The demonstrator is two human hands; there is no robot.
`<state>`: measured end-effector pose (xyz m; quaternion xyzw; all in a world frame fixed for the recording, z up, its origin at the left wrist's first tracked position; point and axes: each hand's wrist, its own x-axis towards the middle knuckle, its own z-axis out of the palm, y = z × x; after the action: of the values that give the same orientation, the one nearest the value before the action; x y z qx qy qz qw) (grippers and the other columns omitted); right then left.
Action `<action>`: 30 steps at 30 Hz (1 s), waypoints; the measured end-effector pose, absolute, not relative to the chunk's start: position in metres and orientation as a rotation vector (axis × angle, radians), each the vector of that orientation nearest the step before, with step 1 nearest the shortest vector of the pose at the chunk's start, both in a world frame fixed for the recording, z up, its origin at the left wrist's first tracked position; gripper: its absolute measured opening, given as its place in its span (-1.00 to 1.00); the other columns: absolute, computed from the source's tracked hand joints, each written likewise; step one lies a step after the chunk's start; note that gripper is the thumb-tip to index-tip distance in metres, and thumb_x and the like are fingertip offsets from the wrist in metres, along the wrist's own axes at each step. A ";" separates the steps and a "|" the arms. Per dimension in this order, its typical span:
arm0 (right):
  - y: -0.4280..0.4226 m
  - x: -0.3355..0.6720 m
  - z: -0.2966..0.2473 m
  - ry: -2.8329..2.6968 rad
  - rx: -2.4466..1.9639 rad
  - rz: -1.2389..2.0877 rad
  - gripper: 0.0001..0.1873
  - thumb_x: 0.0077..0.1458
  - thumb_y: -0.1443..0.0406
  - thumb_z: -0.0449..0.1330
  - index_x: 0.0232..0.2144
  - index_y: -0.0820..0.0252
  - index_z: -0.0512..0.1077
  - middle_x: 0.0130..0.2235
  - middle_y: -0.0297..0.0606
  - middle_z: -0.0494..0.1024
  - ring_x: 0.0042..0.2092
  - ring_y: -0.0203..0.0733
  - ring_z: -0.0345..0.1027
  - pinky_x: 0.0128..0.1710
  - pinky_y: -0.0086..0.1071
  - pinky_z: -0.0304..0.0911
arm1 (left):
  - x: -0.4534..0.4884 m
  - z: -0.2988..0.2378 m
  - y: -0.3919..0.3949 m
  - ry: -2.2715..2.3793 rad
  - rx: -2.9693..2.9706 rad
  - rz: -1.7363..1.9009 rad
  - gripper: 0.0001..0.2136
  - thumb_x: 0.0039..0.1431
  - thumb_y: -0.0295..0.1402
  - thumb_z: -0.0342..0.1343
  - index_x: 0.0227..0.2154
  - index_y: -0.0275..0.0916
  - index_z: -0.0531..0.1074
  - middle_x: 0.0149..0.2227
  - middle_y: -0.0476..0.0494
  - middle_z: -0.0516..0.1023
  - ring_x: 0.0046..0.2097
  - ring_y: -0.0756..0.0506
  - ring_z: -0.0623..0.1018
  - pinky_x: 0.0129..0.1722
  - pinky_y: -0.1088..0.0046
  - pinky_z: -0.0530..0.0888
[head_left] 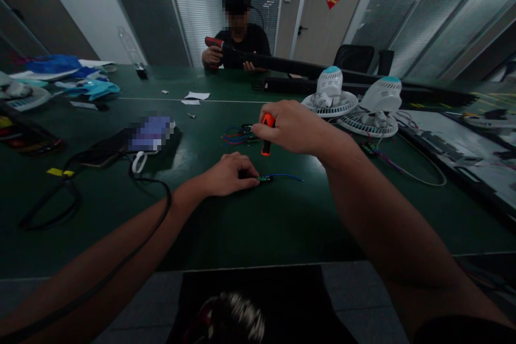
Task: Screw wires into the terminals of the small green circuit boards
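My right hand [292,128] is closed round an orange and black screwdriver [266,140], held upright above the green table [250,226]. My left hand [231,173] rests on the table with its fingers pinched on a small green circuit board [265,178], from which a blue wire [288,176] runs right. The screwdriver's lower end hangs just above and behind the board. A bundle of coloured wires [236,137] lies behind my hands.
Two white small fans [330,94] [379,105] lie face down at the right. A person across the table holds a red power tool [213,43] on a long black bar [306,69]. A black cable [72,199] and a dark flat device [116,145] lie left. Paper scraps [195,97] lie further back.
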<state>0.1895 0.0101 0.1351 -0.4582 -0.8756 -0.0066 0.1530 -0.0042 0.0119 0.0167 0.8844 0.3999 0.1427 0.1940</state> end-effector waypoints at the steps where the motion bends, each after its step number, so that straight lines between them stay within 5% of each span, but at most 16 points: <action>1: 0.010 0.189 0.135 -2.514 -1.315 -0.018 -0.75 0.29 0.20 0.14 -0.32 0.24 0.51 -0.37 -0.24 0.50 -0.38 -0.22 0.18 -0.33 -0.29 -0.02 | -0.004 0.017 0.012 1.119 2.478 0.403 -0.85 0.24 -0.22 0.23 -0.25 -0.15 0.61 -0.21 -0.07 0.62 -0.05 -0.17 0.51 0.07 0.18 0.34; 15: 0.010 0.194 0.137 -2.552 -1.339 0.031 -0.76 0.32 0.24 0.14 -0.15 0.31 0.51 -0.26 -0.15 0.57 -0.30 -0.17 0.32 -0.27 -0.31 0.09 | -0.007 0.016 0.013 1.034 2.524 0.400 -0.82 0.29 -0.22 0.19 -0.23 -0.19 0.62 -0.20 -0.11 0.59 -0.03 -0.18 0.51 0.03 0.22 0.39; 30: 0.004 0.196 0.140 -2.597 -1.263 0.077 -0.84 0.23 0.28 0.14 -0.24 0.23 0.49 -0.22 -0.15 0.60 -0.25 -0.15 0.38 -0.22 -0.30 0.15 | -0.008 0.015 0.014 1.003 2.512 0.435 -0.83 0.28 -0.23 0.20 -0.25 -0.19 0.62 -0.23 -0.10 0.58 -0.06 -0.16 0.52 0.01 0.24 0.40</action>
<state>0.1963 0.0044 0.1400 -0.4338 -0.8917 0.0265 0.1260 -0.0077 0.0136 0.0148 0.8985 0.3588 0.1554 0.1995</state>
